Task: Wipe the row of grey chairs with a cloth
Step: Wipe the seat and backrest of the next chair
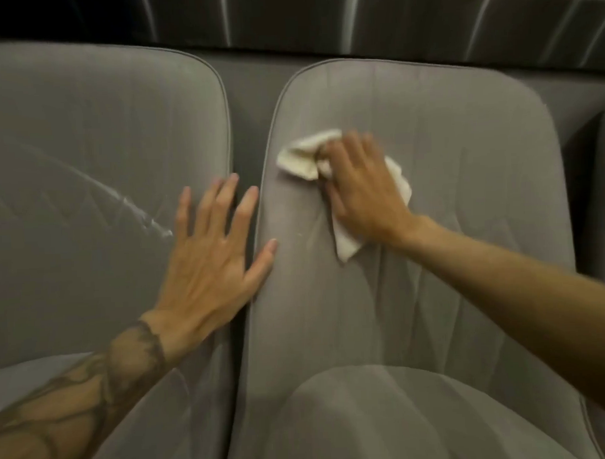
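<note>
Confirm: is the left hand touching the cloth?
Apart. Head view: the left hand lies flat at the edge of the chair; bare grey upholstery separates its fingers from the cloth, which sits under the right hand.

The light is dim and warm, and the whole picture is soft. The right hand [361, 186] and the cloth [300, 159] smear with motion blur, while the left hand [209, 256] is sharper. Pale glare streaks cross the dark glossy panel [424, 22] along the top edge. The grey chair [469, 148] bows outward towards the right edge.
</note>
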`<control>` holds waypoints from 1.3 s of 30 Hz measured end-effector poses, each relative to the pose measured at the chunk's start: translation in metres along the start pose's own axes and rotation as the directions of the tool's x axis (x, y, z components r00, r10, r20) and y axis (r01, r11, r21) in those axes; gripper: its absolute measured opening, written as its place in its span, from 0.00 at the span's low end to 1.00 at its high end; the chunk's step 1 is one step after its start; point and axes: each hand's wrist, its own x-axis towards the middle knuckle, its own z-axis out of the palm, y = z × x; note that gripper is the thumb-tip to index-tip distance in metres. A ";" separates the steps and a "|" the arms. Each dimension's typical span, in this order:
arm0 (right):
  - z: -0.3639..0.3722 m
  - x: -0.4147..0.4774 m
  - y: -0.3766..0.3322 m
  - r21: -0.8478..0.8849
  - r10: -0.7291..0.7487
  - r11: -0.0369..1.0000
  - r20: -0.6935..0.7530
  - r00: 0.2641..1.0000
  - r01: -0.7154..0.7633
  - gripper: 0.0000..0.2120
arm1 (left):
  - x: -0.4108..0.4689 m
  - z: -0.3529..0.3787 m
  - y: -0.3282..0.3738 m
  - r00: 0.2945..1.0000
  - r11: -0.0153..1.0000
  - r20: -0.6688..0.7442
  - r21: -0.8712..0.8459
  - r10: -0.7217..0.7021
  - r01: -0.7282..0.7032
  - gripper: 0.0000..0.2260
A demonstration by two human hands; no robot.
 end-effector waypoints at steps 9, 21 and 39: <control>0.014 0.019 -0.048 0.104 0.123 0.988 -0.068 0.990 -0.115 0.13 | -0.011 0.018 -0.003 0.999 0.998 0.011 -0.037 -0.041 0.042 0.28; 0.021 0.011 -0.063 0.163 0.213 0.968 -0.120 0.970 -0.192 0.13 | -0.012 0.019 -0.004 1.000 0.998 -0.003 -0.068 -0.018 0.017 0.24; 0.012 -0.107 -0.144 0.252 -0.002 0.967 0.153 0.988 -0.037 0.09 | -0.086 -0.013 -0.005 0.981 0.979 0.195 -0.204 0.017 0.024 0.27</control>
